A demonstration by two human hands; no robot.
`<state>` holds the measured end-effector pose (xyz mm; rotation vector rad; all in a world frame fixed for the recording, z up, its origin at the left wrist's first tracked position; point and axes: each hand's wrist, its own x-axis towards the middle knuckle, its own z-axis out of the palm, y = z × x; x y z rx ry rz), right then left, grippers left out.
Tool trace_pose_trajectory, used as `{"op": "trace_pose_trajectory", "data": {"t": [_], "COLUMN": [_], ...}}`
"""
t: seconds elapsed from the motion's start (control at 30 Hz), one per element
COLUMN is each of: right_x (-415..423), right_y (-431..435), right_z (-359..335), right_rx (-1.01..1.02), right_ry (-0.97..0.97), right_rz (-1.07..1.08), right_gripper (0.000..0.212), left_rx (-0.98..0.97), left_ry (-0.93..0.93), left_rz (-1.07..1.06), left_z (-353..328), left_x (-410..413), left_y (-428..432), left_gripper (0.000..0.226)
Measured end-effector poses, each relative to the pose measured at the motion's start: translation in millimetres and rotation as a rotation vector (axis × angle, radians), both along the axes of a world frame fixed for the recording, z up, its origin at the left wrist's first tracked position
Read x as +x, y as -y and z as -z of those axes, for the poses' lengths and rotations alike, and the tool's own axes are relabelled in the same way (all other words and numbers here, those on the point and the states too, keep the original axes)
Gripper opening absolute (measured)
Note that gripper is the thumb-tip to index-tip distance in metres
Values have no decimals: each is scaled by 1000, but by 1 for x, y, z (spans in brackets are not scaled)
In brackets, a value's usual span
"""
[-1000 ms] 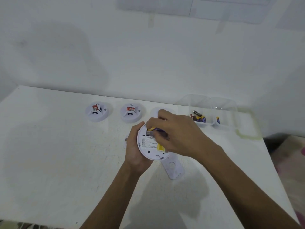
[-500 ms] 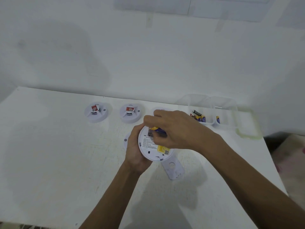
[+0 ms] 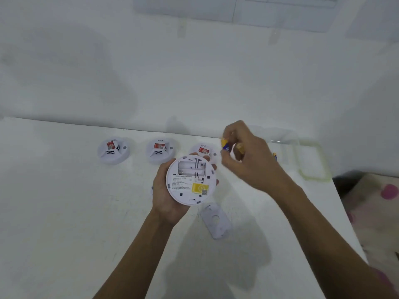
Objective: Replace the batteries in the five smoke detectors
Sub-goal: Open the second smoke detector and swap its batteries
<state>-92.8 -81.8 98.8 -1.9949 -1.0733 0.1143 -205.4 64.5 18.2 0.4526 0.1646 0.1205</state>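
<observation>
Left of centre, three smoke detectors [image 3: 112, 151] stand in a row on the white worktop [image 3: 64, 212], the third partly behind the held one. At centre the left hand [image 3: 166, 190] cups an upturned detector [image 3: 191, 179], fingers curled round its rim. Its battery bay [image 3: 191, 168] shows empty. It looks like a light, stiff plastic shell, best gripped by the rim, clear of the bay's thin contacts. Its cover [image 3: 216, 221] lies loose on the worktop just below and to the right. Right of centre, the right hand [image 3: 248, 160] is raised, with its fingertips pinched on small yellow-and-blue batteries [image 3: 224, 144]. They are smooth cylinders, likely to roll or slip, and probably safest held across the middle. Behind that hand, a clear container [image 3: 285, 147] holds another battery.
</observation>
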Motion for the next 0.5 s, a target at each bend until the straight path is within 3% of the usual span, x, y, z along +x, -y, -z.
{"op": "trace_pose_trajectory", "data": {"t": [0.2, 0.37, 0.5], "right_x": [101, 166, 185], "right_y": [52, 81, 86], "right_z": [32, 66, 86], "right_rx": [-275, -432, -585], "right_ry": [-254, -437, -442], "right_rz": [348, 508, 581], "right_gripper": [16, 16, 6], "left_rx": [-49, -44, -54], "left_ry": [90, 103, 42], "left_rz": [85, 104, 92], "left_z": [9, 12, 18], "left_x": [13, 22, 26], "left_y": [-3, 0, -1], "left_gripper": [51, 48, 56]}}
